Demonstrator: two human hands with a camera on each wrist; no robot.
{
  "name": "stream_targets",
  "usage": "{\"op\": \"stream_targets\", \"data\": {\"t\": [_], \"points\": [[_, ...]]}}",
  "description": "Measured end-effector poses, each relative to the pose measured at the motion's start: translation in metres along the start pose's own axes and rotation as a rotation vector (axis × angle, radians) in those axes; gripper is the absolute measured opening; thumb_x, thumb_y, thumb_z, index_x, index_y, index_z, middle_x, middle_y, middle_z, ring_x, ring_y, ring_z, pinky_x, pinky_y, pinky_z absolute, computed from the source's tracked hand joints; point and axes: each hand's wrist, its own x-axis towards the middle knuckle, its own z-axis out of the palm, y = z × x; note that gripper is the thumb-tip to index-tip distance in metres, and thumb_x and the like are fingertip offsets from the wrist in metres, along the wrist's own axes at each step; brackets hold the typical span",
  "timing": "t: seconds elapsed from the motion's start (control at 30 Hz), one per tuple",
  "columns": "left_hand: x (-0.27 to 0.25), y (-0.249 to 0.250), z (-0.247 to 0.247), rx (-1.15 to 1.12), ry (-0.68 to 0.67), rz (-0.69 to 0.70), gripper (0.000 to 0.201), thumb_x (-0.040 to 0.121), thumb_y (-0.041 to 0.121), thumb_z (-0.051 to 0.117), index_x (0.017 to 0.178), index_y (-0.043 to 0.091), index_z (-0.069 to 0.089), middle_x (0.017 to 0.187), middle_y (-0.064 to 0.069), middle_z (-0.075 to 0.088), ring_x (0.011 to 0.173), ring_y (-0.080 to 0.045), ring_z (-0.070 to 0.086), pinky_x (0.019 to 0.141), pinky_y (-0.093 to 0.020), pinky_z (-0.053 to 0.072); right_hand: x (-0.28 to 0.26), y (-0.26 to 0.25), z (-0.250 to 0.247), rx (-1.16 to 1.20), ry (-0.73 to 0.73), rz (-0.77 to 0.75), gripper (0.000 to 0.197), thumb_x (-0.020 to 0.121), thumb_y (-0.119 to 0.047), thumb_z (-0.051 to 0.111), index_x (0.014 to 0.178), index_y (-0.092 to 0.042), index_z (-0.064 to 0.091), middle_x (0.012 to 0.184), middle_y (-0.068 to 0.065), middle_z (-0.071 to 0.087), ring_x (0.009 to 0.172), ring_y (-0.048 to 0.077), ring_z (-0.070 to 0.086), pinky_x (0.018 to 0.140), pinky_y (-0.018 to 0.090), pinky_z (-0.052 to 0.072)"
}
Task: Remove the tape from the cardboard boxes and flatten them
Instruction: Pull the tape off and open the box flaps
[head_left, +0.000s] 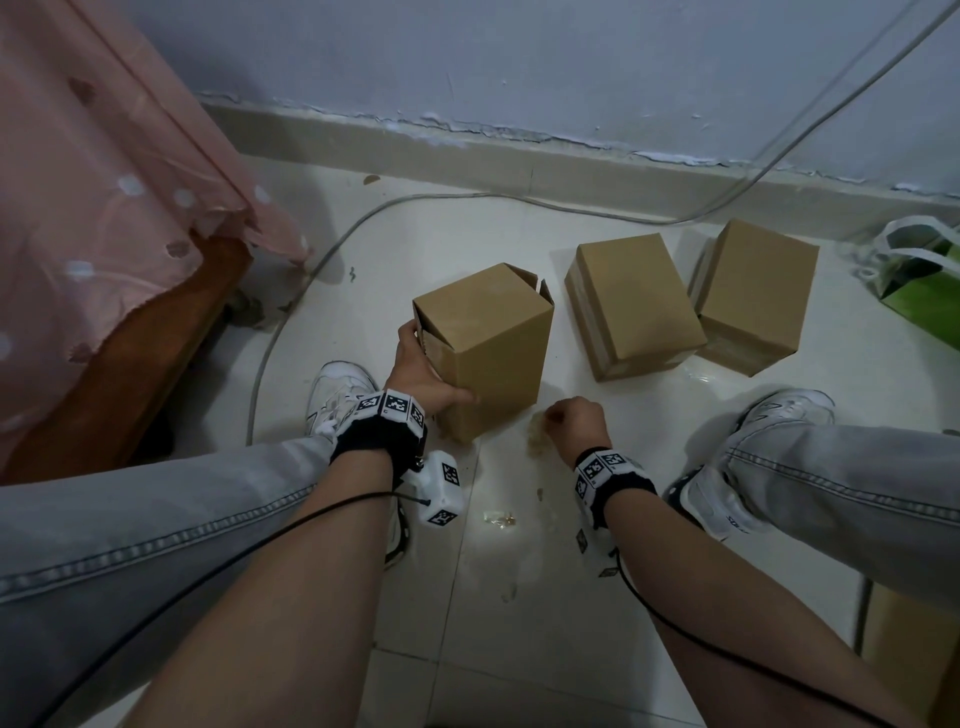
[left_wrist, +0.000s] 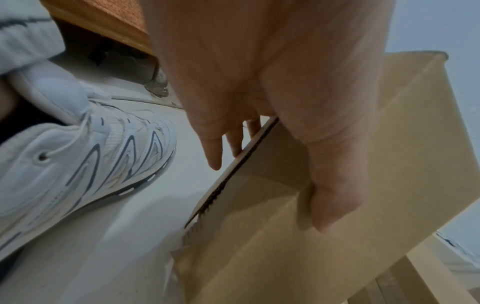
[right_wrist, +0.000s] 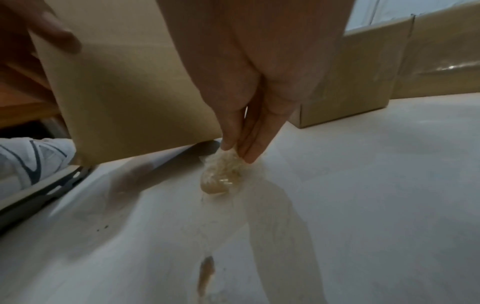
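Head view: a seated person's left hand (head_left: 423, 371) grips the near box (head_left: 488, 348) on the white floor (head_left: 649, 415), thumb on its front panel, fingers curled round an opened flap edge. The right hand (head_left: 574, 423) pinches a crumpled wad of clear tape (right_wrist: 222, 174) in its fingertips just beside the box's base. Two taped boxes (head_left: 631, 301) wait to the right. The empty carton looks light and stiff, best taken at its corner folds to collapse; the tape wad looks sticky.

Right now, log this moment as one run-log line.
left hand: grips near box | right hand: pinches tape wad above floor | two boxes behind: still taped
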Motion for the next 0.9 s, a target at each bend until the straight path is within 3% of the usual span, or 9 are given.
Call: {"op": "stream_targets", "data": {"t": [0.13, 0.2, 0.33, 0.47, 0.57, 0.67, 0.77, 0.8, 0.9], "points": [[0.001, 0.004, 0.001, 0.005, 0.001, 0.007, 0.125, 0.053, 0.018, 0.094, 0.147, 0.020, 0.011, 0.143, -0.005, 0.039, 0.129, -0.023, 0.045, 0.107, -0.044, 0.043, 0.003, -0.002, 0.003, -0.025, -0.052, 0.007, 0.027, 0.095, -0.006, 0.052, 0.108, -0.008, 0.076, 0.107, 0.012, 0.072, 0.100, 0.029, 0.067, 0.092, 0.026, 0.051], [0.000, 0.006, 0.003, 0.010, 0.002, 0.016, 0.125, 0.052, 0.017, 0.094, 0.147, 0.020, 0.012, 0.142, -0.005, 0.039, 0.128, -0.025, 0.045, 0.106, -0.044, 0.044, 0.009, -0.004, 0.000, -0.057, -0.030, 0.002, 0.028, 0.091, -0.004, 0.053, 0.103, -0.011, 0.076, 0.105, 0.011, 0.073, 0.098, 0.029, 0.067, 0.089, 0.029, 0.054], [-0.001, 0.008, 0.004, 0.031, -0.010, 0.019, 0.129, 0.047, 0.022, 0.094, 0.147, 0.022, 0.012, 0.142, -0.006, 0.040, 0.127, -0.026, 0.046, 0.104, -0.047, 0.045, 0.016, -0.012, -0.005, -0.158, 0.029, 0.013, 0.011, 0.085, -0.002, 0.057, 0.088, -0.012, 0.062, 0.091, 0.010, 0.062, 0.080, 0.029, 0.061, 0.067, 0.030, 0.049], [-0.001, 0.009, 0.003, 0.026, -0.008, 0.006, 0.127, 0.051, 0.018, 0.094, 0.147, 0.021, 0.011, 0.142, -0.006, 0.039, 0.127, -0.026, 0.045, 0.105, -0.046, 0.045, 0.017, -0.013, 0.005, -0.306, -0.053, 0.044, 0.020, 0.090, 0.000, 0.047, 0.095, -0.002, 0.067, 0.095, 0.018, 0.064, 0.084, 0.034, 0.062, 0.074, 0.034, 0.052], [0.000, 0.011, 0.002, 0.024, -0.016, -0.007, 0.127, 0.052, 0.018, 0.094, 0.148, 0.022, 0.010, 0.143, -0.006, 0.039, 0.127, -0.025, 0.046, 0.104, -0.046, 0.046, 0.017, -0.018, 0.001, -0.296, -0.122, 0.080, 0.015, 0.092, -0.006, 0.051, 0.084, -0.002, 0.064, 0.090, 0.018, 0.064, 0.080, 0.032, 0.061, 0.073, 0.031, 0.052], [-0.002, 0.018, 0.001, 0.056, -0.025, -0.011, 0.126, 0.053, 0.019, 0.093, 0.148, 0.023, 0.011, 0.142, -0.006, 0.040, 0.125, -0.026, 0.048, 0.103, -0.045, 0.046, 0.024, -0.021, -0.015, -0.167, -0.173, 0.188, 0.020, 0.090, -0.018, 0.060, 0.076, -0.004, 0.057, 0.086, 0.012, 0.061, 0.084, 0.029, 0.062, 0.073, 0.030, 0.052], [-0.006, 0.026, 0.001, 0.095, -0.023, 0.001, 0.126, 0.051, 0.024, 0.092, 0.147, 0.024, 0.012, 0.139, -0.006, 0.042, 0.123, -0.026, 0.050, 0.102, -0.046, 0.047, 0.027, -0.021, -0.038, 0.177, -0.256, 0.320, 0.028, 0.087, -0.021, 0.061, 0.107, -0.003, 0.065, 0.108, 0.014, 0.068, 0.099, 0.031, 0.067, 0.087, 0.041, 0.057], [-0.011, 0.031, 0.000, 0.107, -0.023, 0.000, 0.126, 0.050, 0.026, 0.092, 0.148, 0.023, 0.013, 0.140, -0.006, 0.041, 0.123, -0.026, 0.050, 0.103, -0.046, 0.047, 0.022, -0.023, -0.049, 0.306, -0.289, 0.368, 0.028, 0.089, -0.022, 0.057, 0.110, -0.005, 0.066, 0.109, 0.013, 0.070, 0.100, 0.030, 0.068, 0.089, 0.044, 0.057], [-0.019, 0.042, -0.002, 0.147, 0.011, -0.019, 0.124, 0.048, 0.036, 0.091, 0.146, 0.022, 0.017, 0.138, -0.006, 0.039, 0.124, -0.029, 0.048, 0.104, -0.048, 0.045, 0.006, -0.038, -0.081, 0.571, -0.323, 0.469, 0.029, 0.098, -0.024, 0.045, 0.102, -0.006, 0.068, 0.111, 0.014, 0.070, 0.085, 0.028, 0.068, 0.080, 0.040, 0.056]]}}
